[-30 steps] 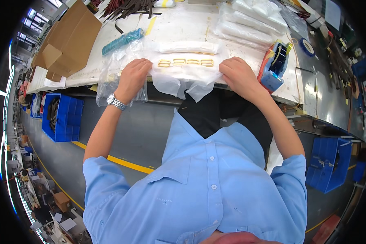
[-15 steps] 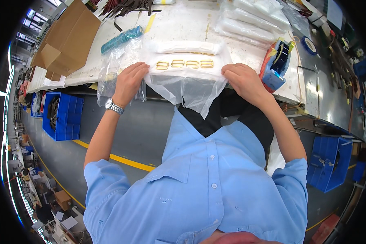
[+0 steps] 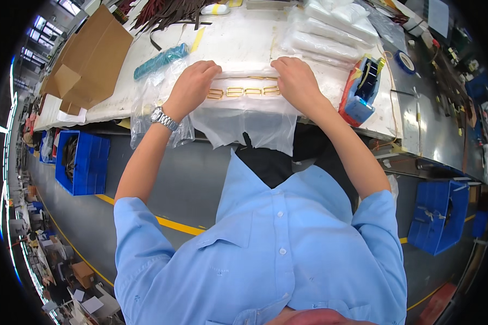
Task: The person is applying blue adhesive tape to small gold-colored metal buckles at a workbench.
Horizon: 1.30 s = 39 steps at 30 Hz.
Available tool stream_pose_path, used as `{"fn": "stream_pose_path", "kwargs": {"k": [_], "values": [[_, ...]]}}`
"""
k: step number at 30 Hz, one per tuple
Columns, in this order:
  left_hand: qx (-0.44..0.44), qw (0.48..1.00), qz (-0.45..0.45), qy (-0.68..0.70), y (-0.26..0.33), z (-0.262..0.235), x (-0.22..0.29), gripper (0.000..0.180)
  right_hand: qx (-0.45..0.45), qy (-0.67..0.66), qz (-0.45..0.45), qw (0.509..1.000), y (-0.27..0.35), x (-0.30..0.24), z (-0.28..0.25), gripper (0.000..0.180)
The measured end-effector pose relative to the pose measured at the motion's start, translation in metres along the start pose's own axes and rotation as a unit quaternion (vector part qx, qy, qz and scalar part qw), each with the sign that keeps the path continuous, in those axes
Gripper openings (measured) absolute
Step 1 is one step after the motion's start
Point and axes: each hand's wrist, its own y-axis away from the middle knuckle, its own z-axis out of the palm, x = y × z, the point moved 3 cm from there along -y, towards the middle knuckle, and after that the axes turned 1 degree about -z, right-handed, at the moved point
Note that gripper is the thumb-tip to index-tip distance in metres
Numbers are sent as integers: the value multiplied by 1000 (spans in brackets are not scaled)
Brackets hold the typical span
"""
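Note:
Several gold slide buckles (image 3: 235, 91) lie in a row on a thin, translucent white wrapping sheet (image 3: 222, 122). The sheet's front part drapes over the table edge. Behind the buckles its far side forms a folded roll (image 3: 244, 72), with a bit of gold metal showing beneath. My left hand (image 3: 194, 86), a metal watch on its wrist, is closed with its fingers on the left end of that roll. At the right end my right hand (image 3: 297, 84) has its fingers bent on the roll too. Both fingertips are partly hidden.
Left stands an open cardboard box (image 3: 92, 59), near a teal wrapped roll (image 3: 160, 60) and a clear plastic bag (image 3: 165, 114). A blue tape dispenser (image 3: 361, 92) sits right, with stacked white packages (image 3: 331, 38) behind. Blue crates (image 3: 84, 162) rest on the floor.
Both hands have moved from the sheet's front corners inward and away from me, onto the rolled far fold. The sheet's hanging front has dropped flatter over the edge.

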Motion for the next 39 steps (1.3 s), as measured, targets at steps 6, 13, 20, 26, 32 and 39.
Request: {"fn": "stream_pose_path", "kwargs": {"k": [6,13,20,26,32,39], "values": [[-32,997,-56,37,-8,16,-36,23,-3,46,60,997,5,33,13,18],[-18,963,-201,176,-23,37,-81,22,40,16,224,974,-13,50,12,26],[3,993,-110,47,-34,33,-67,21,82,100,145,981,-9,39,3,20],[-10,996,-63,67,-30,36,-66,25,66,112,43,991,-14,51,17,15],[-14,973,-180,143,-39,38,-81,20,46,87,166,981,-22,50,11,17],[-3,953,-282,112,-59,60,-115,23,16,108,221,969,-31,65,6,25]]}}
